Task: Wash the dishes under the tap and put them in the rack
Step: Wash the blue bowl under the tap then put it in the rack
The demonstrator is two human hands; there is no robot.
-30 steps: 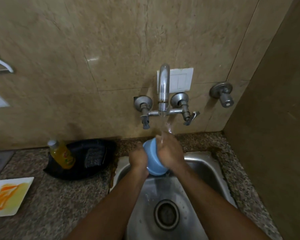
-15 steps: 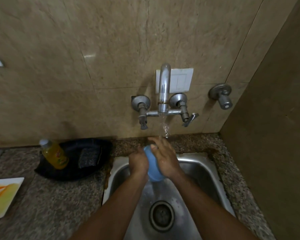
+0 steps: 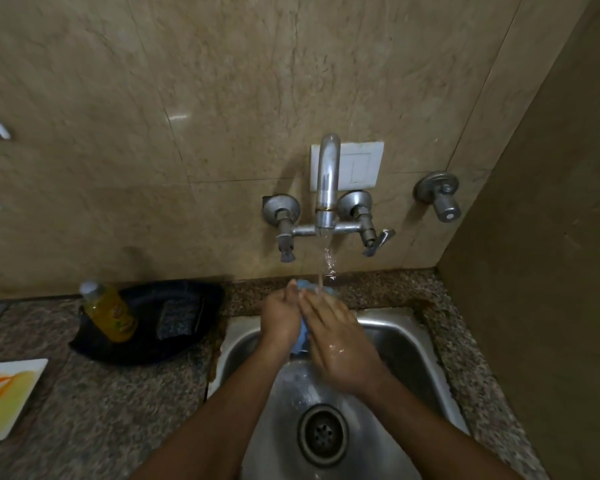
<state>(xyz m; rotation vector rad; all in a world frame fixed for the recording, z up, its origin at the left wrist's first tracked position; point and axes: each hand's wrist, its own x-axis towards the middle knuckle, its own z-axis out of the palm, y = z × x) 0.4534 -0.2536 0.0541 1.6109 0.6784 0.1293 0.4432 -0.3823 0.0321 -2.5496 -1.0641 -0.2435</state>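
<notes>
Head view: both hands are over the sink (image 3: 409,327), cupped around a small blue cup (image 3: 303,337) held right under the tap (image 3: 327,181), whose stream lands on the cup's top edge. The left hand (image 3: 280,318) grips the cup from its side with the fingers curled and pressed against it. The right hand (image 3: 340,344) lies flat over the other side, fingers (image 3: 317,308) stretched out and close together, wet and rubbing the surface. Most of the cup is hidden between the palms; only a blue strip shows at the top and in the gap below.

On the table (image 3: 125,400), well to the left, a black tray (image 3: 174,348) holds a soap bottle (image 3: 110,315) and a scrub pad (image 3: 179,320); a white plate (image 3: 6,396) with orange streaks sits at the far left edge.

The step in hand looks like rinsing the cup. No rack shows here, so the next move likely calls for turning the cup to clear any soap, then carrying it out of the sink to wherever the rack stands.
</notes>
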